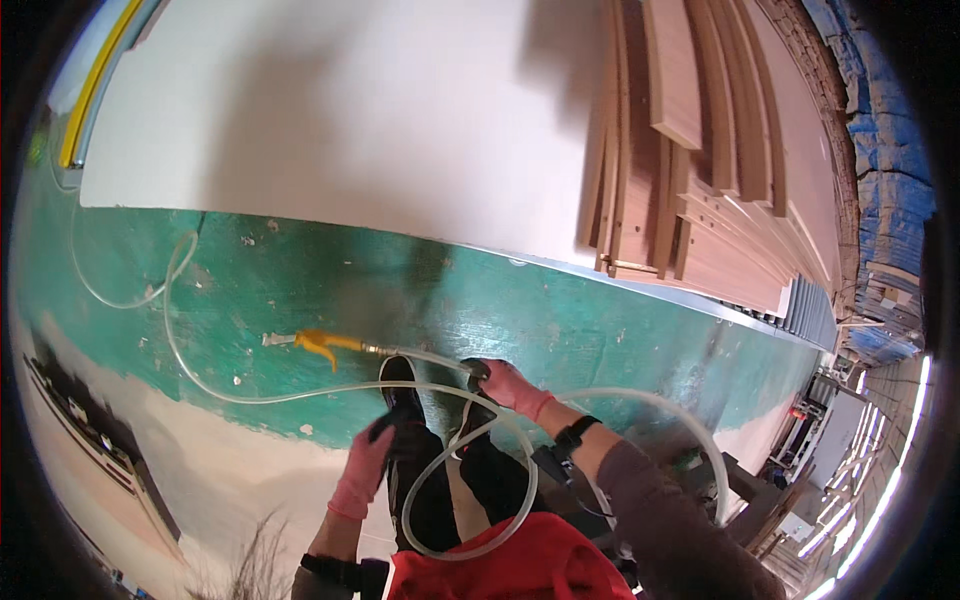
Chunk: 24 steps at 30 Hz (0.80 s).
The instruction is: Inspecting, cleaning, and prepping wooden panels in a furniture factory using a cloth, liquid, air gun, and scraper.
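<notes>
My right hand (510,388), in a pink glove with dark fingers, is closed around a clear hose (440,360) just behind its metal fitting. At the hose's end a yellow air blow gun (325,342) points left over the green floor, its trigger hanging down. The hose loops in front of my legs and runs off to the left. My left hand (368,462), gloved the same way, hangs beside my left thigh. Its dark fingers partly blend with the black trousers; they look apart, with nothing seen in them.
A large white panel surface (380,130) lies ahead. Wooden boards (700,150) are stacked at its right, beside grey rollers (805,312). A yellow rail (95,85) stands at the far left. The hose trails across the green floor (290,270). Blue sheeting (890,180) hangs at the right.
</notes>
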### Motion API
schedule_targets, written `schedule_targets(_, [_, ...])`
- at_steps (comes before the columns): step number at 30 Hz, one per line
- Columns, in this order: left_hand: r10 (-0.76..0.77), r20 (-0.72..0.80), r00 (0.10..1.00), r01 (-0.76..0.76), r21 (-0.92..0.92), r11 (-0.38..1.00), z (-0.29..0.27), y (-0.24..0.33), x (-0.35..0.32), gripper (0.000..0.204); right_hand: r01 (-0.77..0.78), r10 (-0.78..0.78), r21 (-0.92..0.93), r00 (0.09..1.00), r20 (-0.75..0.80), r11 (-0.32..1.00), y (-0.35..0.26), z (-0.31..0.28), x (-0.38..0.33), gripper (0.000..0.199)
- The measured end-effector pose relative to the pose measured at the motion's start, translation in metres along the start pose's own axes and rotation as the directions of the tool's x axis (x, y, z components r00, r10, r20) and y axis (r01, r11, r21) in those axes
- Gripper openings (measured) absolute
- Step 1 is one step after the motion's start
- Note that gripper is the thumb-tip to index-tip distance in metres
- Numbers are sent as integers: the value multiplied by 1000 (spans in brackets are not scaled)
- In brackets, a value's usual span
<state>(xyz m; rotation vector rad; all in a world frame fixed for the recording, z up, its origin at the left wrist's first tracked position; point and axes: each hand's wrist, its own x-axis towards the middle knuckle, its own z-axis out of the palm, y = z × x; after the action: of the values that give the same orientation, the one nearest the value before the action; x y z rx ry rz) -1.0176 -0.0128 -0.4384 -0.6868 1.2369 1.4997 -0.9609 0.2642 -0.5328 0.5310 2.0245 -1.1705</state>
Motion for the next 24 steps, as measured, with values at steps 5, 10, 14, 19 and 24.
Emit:
schedule_targets(5, [260, -171, 950, -278, -92, 956, 20, 45, 13, 32, 161, -180, 434, 984, 3, 886, -55, -23, -31, 43])
schedule_targets(10, [704, -83, 706, -599, -600, 530, 79, 170, -29, 38, 429, -316, 298, 878, -360, 853, -165, -35, -28, 48])
schedule_targets(14, [887, -152, 436, -819, -475, 321, 139, 279, -71, 46, 418, -291, 45, 703, -649, 907, -242, -73, -18, 65])
schedule_targets(19, [972, 5, 235, -851, -482, 208, 177, 361, -121, 48, 532, 46, 740, 799, -600, 411, -274, -132, -44, 67])
schedule_targets(24, [653, 448, 611, -507, -412, 757, 149, 387, -153, 50, 590, -192, 520, 754, -628, 618, -227, -180, -163, 53])
